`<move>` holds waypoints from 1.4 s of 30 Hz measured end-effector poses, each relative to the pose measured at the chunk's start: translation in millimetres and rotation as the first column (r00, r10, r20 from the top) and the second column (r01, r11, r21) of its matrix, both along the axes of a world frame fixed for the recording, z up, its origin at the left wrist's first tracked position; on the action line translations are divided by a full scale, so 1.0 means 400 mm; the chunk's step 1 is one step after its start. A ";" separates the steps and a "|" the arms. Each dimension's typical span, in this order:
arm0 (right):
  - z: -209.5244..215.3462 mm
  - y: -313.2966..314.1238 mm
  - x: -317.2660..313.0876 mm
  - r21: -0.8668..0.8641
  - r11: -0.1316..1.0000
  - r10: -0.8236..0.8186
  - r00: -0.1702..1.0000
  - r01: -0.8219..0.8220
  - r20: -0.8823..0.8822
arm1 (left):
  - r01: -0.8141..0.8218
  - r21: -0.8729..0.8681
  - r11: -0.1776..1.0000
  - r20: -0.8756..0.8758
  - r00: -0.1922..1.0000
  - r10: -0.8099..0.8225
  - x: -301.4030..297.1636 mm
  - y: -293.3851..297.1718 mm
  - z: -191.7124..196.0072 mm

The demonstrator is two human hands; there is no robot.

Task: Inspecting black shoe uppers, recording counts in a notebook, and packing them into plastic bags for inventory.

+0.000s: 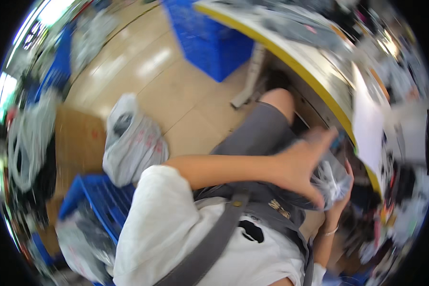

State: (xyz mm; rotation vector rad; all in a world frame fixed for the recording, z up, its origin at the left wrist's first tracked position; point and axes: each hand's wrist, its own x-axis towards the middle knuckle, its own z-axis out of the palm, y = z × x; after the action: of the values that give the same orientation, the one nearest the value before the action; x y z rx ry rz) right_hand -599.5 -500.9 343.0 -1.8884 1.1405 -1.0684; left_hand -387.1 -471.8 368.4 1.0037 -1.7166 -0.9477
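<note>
Toward the right of the frame, we see a clear plastic bag (332, 179), with pale contents blurred inside it. Our right hand (339, 205) is wrapped around its right and lower side, fingers closed on it. Our left hand (296, 167) comes across from the left, thumb and fingers spread apart beside the bag; blur hides whether they touch it. At upper right curves a yellow-edged table (311, 76), with a blue bin (207, 40) at top centre. Left of centre, a white bag (134, 145) sits near a cardboard box (79, 140).
</note>
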 end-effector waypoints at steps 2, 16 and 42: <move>-0.044 -0.012 -0.030 -0.028 0.999 0.043 0.997 -0.045 -0.064 | 0.177 0.387 0.905 -0.006 0.982 -0.190 0.005 0.041 0.028; 0.162 -0.066 0.344 -0.380 0.898 0.138 0.962 -0.222 -0.234 | -0.621 0.321 0.715 0.035 0.762 0.646 0.878 0.295 -0.091; 0.055 0.433 1.452 0.268 0.210 0.825 0.318 -0.940 0.468 | -0.434 0.255 -0.864 0.696 -0.538 0.475 0.815 1.188 -0.920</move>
State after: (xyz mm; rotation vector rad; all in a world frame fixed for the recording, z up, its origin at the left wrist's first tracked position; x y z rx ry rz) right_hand -18.6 -327.7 364.9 -1.4871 -0.0237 -0.1987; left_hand -60.9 3.3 0.5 2.3487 0.9072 0.0144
